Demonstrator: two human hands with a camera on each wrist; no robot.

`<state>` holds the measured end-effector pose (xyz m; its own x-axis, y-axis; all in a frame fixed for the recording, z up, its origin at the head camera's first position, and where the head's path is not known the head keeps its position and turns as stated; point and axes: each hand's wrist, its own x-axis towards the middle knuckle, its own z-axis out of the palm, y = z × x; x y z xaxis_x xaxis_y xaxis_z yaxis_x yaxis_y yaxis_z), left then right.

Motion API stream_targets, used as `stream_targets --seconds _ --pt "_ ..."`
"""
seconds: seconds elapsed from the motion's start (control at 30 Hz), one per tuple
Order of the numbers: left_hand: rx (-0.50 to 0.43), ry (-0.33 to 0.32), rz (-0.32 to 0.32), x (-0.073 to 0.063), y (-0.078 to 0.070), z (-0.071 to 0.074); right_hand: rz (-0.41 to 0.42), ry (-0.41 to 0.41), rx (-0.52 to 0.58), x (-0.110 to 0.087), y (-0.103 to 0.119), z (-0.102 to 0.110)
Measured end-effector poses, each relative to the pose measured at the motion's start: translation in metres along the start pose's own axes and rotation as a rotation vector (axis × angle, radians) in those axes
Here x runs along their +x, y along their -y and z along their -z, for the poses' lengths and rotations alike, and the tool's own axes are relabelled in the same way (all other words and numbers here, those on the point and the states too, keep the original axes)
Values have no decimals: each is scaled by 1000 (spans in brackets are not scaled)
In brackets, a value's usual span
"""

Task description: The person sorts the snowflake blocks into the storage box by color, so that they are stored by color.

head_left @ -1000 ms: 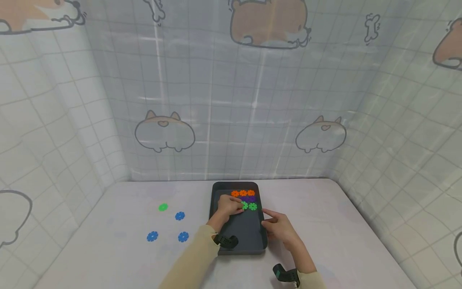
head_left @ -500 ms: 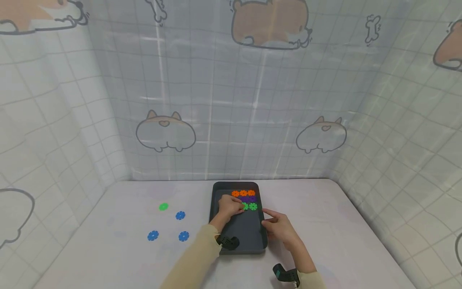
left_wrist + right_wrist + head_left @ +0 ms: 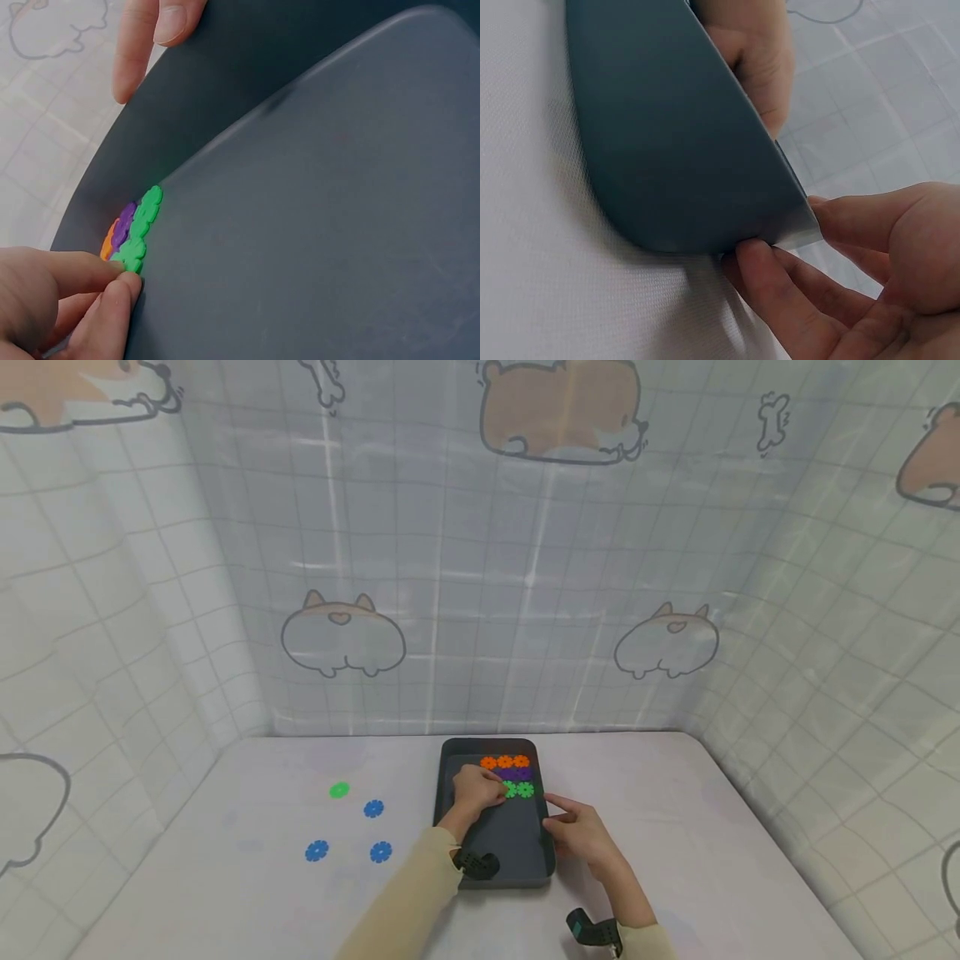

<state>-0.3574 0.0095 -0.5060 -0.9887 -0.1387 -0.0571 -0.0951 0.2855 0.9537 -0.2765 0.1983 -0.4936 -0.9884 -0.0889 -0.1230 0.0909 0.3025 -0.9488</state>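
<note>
Grid-patterned sheeting [image 3: 480,543] surrounds the white table [image 3: 720,852]. Left hand [image 3: 477,787] pinches a green flower piece [image 3: 133,250] inside the dark tray [image 3: 512,843], below the purple row [image 3: 522,773]. Right hand [image 3: 583,833] touches the tray's right side, fingers unclenched.

A white table [image 3: 712,835] stood in a screened-off booth. Grid-patterned sheeting [image 3: 480,552] with cartoon animals [image 3: 342,639] and bones [image 3: 772,422] walled 3 sides. The room beyond was unclear.
</note>
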Motion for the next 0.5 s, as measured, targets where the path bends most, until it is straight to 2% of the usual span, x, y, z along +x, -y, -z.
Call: stream_targets --seconds 0.13,0.5 --pt "14 -11 14 0 0 1 -5 1 2 0 1 0" --pt "-28 -16 35 5 6 0 -3 11 13 0 1 0"
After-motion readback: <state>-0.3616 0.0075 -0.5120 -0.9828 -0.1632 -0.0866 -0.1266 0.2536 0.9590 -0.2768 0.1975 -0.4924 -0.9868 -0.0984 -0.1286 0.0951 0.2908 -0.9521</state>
